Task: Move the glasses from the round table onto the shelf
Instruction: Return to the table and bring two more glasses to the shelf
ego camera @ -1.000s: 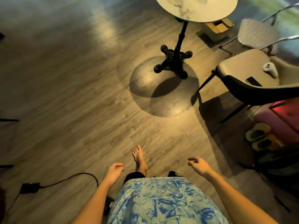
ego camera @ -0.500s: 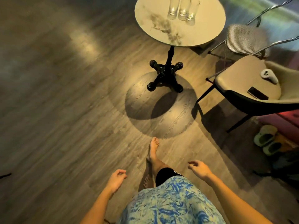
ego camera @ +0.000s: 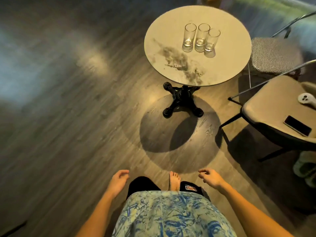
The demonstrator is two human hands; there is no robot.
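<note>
**Empty-handed and closing on the table**

Neither hand holds anything. The left hand hangs loosely curled, fingers relaxed and apart, and the right hand is the same, slack and half-curled with nothing between the fingers. Both sit low in the view, well short of the round table, with a bare foot stepping between them.

What has changed is the approach. A second ago only the near edge of the table showed at the top of the view; half a second ago the glasses came partly into sight; now the whole tabletop is visible and closer, so the person has walked toward it. The hands have stayed empty throughout. The task reads as barely begun: no glass has been lifted yet, and the reach is still to come.

The three glasses stand upright in a tight row on the far right part of the table, touching or nearly so, and appear empty. Their closeness may make it awkward to take one without knocking its neighbour.

The tabletop is pale with a dark marbled streak nearer the person, on a black four-footed base. The floor is wood plank. Right of the table stand two chairs; the nearer chair carries a phone and a white controller. No shelf is in view.
</note>
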